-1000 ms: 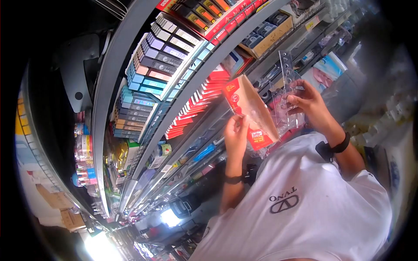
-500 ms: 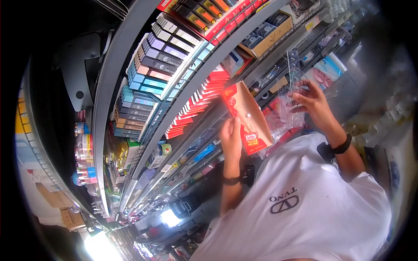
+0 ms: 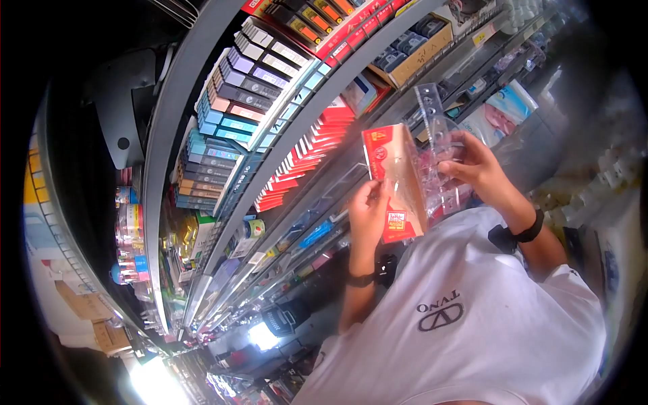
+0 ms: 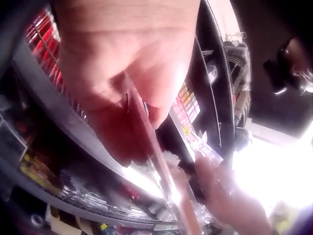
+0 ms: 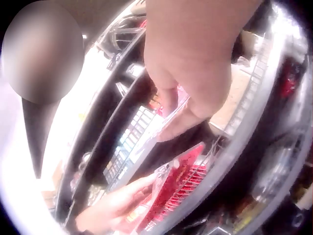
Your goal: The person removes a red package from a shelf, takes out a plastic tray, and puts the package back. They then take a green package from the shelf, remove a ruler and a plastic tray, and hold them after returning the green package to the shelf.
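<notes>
Red carton [image 3: 398, 179] is pinched at one edge by the left hand [image 3: 368, 214], apparently leaving its face uncovered; the right hand [image 3: 478, 165] pinches clear plastic packaging [image 3: 428, 101] beside it.

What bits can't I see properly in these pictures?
- What the red packaging says: head view, lettering too small.
- One end of that packaging: left wrist view, cut off by the bottom edge.
- Part of the clear plastic: head view, hidden by the right hand.

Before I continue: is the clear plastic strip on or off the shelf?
Off: the right hand pinches the clear strip beside the red package.
</notes>
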The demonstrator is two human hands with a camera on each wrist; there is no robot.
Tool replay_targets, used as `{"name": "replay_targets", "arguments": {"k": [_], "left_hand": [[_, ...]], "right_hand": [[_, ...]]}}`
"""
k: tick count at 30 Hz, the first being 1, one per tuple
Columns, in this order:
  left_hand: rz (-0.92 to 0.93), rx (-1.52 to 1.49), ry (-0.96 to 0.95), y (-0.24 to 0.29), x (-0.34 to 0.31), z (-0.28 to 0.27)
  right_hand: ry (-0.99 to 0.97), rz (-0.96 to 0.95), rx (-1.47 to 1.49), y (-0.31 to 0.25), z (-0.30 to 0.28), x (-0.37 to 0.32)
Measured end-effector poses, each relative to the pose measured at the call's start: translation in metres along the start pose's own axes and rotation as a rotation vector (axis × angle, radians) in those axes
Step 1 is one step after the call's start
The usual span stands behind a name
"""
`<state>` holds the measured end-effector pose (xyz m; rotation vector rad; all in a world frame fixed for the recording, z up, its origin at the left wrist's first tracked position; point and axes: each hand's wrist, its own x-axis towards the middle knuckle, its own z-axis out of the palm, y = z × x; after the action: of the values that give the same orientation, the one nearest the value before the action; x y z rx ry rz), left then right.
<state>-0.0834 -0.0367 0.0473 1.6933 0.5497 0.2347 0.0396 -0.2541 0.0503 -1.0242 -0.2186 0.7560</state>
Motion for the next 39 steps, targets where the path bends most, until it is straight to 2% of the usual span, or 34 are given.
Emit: {"name": "replay_targets", "arguments": {"k": [1,5,8,14,23,26,29,32,35,38,39], "left_hand": [[-0.014,0.026,-0.036,0.007,-0.002,0.003],[0.039,0.067,-0.075,0.009,-0.003,0.009],[0.145,0.149,-0.060,0.016,-0.005,0.011],[0.237,0.116,-0.057,0.020,-0.010,0.015],[0.123,0.052,-0.102,0.006,-0.009,0.018],[0.029,0.086,-0.134,0.003,-0.010,0.019],[0.056,0.050,-0.118,0.002,-0.009,0.019],[0.012,0.037,-0.114,0.005,-0.011,0.016],[0.035,0.033,-0.091,0.002,-0.010,0.014],[-0.020,-0.037,-0.048,-0.012,-0.007,0.004],[-0.011,-0.022,-0.013,-0.013,-0.006,0.000]], "right_hand": [[-0.025,-0.022,0.024,-0.005,0.009,-0.003],[-0.032,-0.179,-0.191,0.013,0.017,0.006],[0.012,-0.298,-0.327,0.018,0.015,0.008],[0.079,-0.342,-0.357,0.026,0.016,0.009],[0.040,-0.303,-0.305,0.030,0.012,0.008],[0.037,-0.244,-0.328,0.033,0.012,0.006],[0.036,-0.211,-0.298,0.029,0.014,0.005],[0.043,-0.071,-0.093,0.018,0.019,0.002],[0.021,-0.085,-0.153,0.024,0.010,0.005],[0.136,-0.127,-0.065,0.025,0.006,0.009],[0.145,-0.086,-0.028,0.016,0.008,0.006]]}}
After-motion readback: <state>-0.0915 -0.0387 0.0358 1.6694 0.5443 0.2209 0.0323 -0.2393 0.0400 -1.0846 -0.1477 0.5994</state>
